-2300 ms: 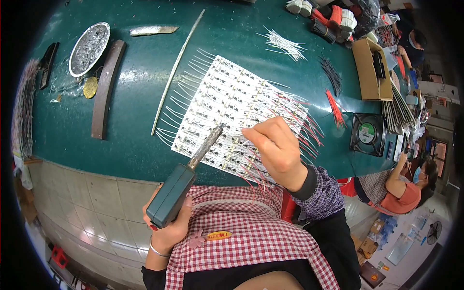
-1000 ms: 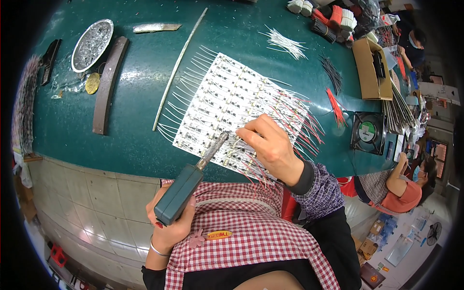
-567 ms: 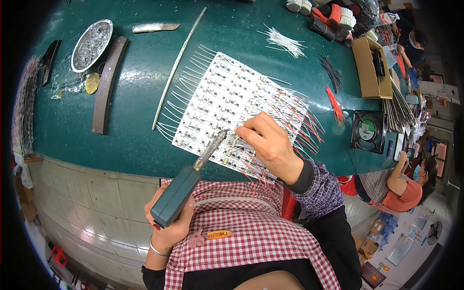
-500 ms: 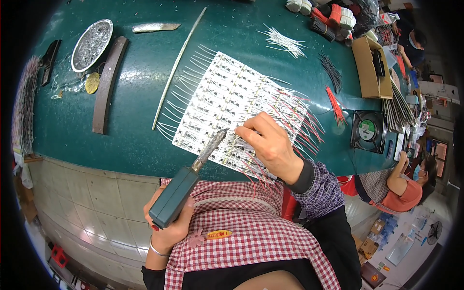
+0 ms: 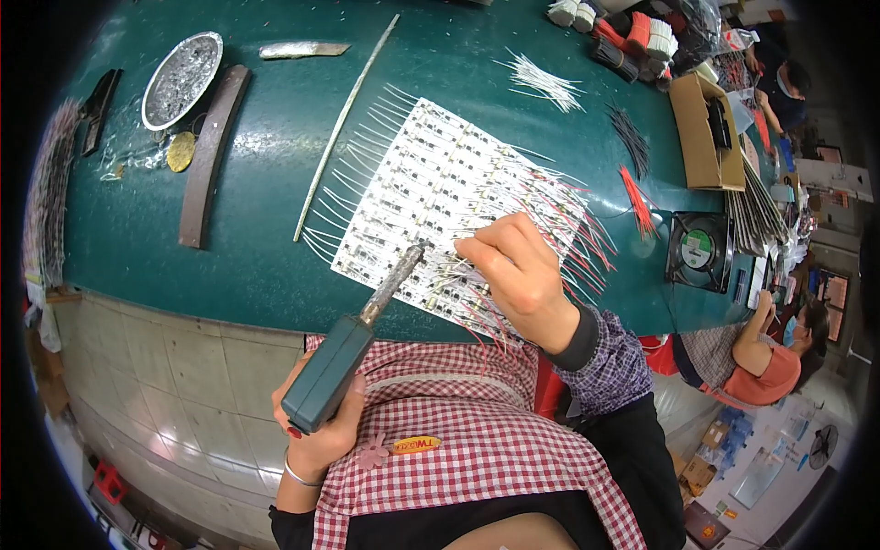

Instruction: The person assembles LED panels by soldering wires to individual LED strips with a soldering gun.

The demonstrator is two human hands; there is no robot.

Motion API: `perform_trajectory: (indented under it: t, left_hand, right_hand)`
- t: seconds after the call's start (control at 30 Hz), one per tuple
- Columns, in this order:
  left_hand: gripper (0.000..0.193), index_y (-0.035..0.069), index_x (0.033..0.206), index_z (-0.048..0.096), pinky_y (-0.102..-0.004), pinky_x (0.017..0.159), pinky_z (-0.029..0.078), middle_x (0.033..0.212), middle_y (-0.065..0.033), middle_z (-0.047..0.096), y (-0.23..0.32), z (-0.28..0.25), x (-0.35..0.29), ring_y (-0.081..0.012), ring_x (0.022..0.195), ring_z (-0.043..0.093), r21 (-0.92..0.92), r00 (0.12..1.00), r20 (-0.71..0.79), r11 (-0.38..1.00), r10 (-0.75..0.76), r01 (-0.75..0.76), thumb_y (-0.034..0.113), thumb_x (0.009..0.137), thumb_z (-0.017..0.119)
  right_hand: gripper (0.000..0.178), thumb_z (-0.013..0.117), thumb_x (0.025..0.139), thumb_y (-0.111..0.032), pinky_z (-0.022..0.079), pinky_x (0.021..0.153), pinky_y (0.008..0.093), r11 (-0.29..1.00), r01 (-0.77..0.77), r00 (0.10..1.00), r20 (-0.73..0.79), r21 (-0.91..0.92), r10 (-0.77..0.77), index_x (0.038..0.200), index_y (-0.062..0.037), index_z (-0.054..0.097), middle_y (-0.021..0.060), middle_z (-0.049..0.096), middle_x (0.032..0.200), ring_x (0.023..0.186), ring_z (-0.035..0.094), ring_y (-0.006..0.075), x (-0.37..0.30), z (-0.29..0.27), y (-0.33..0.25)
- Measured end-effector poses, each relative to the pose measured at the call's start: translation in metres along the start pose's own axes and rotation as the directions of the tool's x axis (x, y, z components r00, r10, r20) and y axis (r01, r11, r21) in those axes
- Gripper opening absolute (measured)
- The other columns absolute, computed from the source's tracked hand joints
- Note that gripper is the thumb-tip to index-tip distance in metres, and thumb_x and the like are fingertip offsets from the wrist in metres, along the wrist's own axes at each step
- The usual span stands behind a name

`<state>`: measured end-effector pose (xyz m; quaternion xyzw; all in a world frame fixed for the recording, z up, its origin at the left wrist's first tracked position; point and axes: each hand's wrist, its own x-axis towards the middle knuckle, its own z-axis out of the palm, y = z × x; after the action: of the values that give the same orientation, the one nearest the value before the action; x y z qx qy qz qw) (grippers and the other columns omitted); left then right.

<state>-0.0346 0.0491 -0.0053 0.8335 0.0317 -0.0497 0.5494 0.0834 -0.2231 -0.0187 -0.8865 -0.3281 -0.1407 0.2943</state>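
My left hand (image 5: 321, 426) is wrapped round the dark green handle of a soldering iron (image 5: 330, 374). The iron's long metal barrel slants up to the right, its tip over a white circuit board panel (image 5: 380, 220). Rows of small black parts cover the panel, and thin white, red and dark wires stick out along its sides. My right hand (image 5: 522, 275) hovers over the panel's lower right part, thumb and forefinger pinched on what looks like a thin wire just right of the iron's tip. The pinched end is hard to make out among the other wires.
Left on the green table (image 5: 266, 174) are an oval metal dish (image 5: 183, 81), a brown bar (image 5: 213, 160) and a thin rod (image 5: 346, 128). White wires (image 5: 543, 82), black wires (image 5: 629, 139) and red wires (image 5: 635, 202) lie right, near a fan (image 5: 698, 249) and cardboard box (image 5: 692, 128). Co-workers sit beyond.
My right hand has shifted slightly right, away from the iron's tip. The iron's tip has moved slightly left. The table items at the left appear a little further right and higher in the view.
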Motion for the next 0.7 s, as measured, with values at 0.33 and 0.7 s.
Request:
perform_trajectory:
  t: [0.33, 0.7]
  left_hand:
    - [0.023, -0.008, 0.095, 0.07, -0.0322, 0.066, 0.056, 0.091, -0.0193, 0.07, -0.0035, -0.0008, -0.0036, -0.0278, 0.074, 0.071, -0.003, 1.0, 0.0, 1.0, 0.008, -0.008, -0.004, 0.073, 0.073]
    - [0.021, -0.006, 0.094, 0.07, -0.032, 0.064, 0.055, 0.09, -0.0177, 0.069, -0.0015, -0.0024, -0.0053, -0.0274, 0.073, 0.07, 0.016, 1.0, 0.029, 1.0, 0.005, -0.006, -0.003, 0.073, 0.074]
  right_hand:
    - [0.031, 0.065, 0.071, 0.002, 0.05, 0.068, 0.0336, 0.996, -0.05, 0.994, 0.099, 0.074, 0.042, 0.101, 0.0006, 0.066, 0.0095, 0.058, 0.089, 0.083, 0.058, 0.0254, -0.0052, 0.0026, -0.0039]
    - [0.028, 0.065, 0.071, 0.001, 0.05, 0.068, 0.0325, 0.998, -0.027, 0.992, 0.129, 0.055, 0.019, 0.099, -0.0002, 0.065, 0.0085, 0.057, 0.089, 0.084, 0.057, 0.0244, -0.0068, 0.0039, -0.0039]
